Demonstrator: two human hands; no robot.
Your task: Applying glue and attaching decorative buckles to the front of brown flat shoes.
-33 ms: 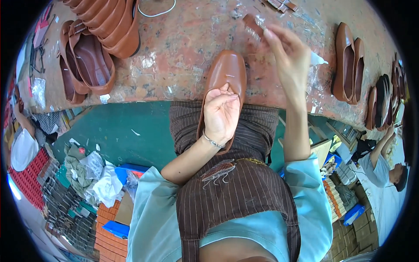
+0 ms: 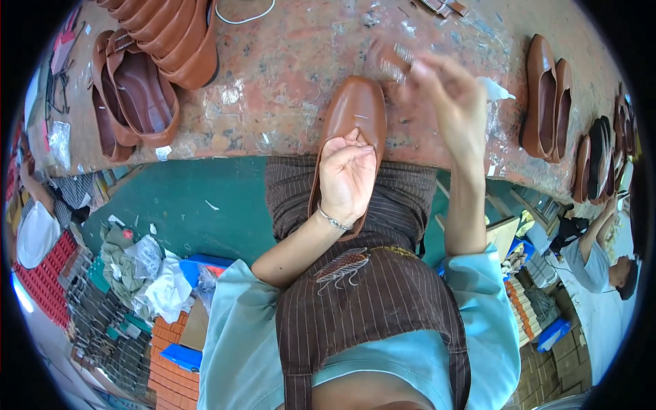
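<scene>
A brown leather shoe [image 2: 357, 99] lies with its toe on the table edge and its heel toward my apron. My left hand [image 2: 347, 176] is palm up in its opening, gripping the upper; the fingertips are hidden inside. A short pale mark shows on the toe. Above and right of the shoe, my right hand [image 2: 452, 96] pinches a short brown strap [image 2: 393, 65] with shiny silvery trim along its edges. The strap and fingertips are smeared by motion, clear of the shoe. More trimmed brown straps [image 2: 445, 7] lie at the far edge.
Brown shoes [image 2: 145, 96] and a stack of brown shoes [image 2: 181, 51] stand at left. Another pair [image 2: 544, 102] stands at right, near a white nozzle-like tip [image 2: 497, 89]. A white cord [image 2: 244, 20] lies at the back. Another person [image 2: 594, 253] is at far right.
My right hand has shifted slightly with the strap, which has tilted and come a little nearer. My left hand and the shoe have hardly moved.
</scene>
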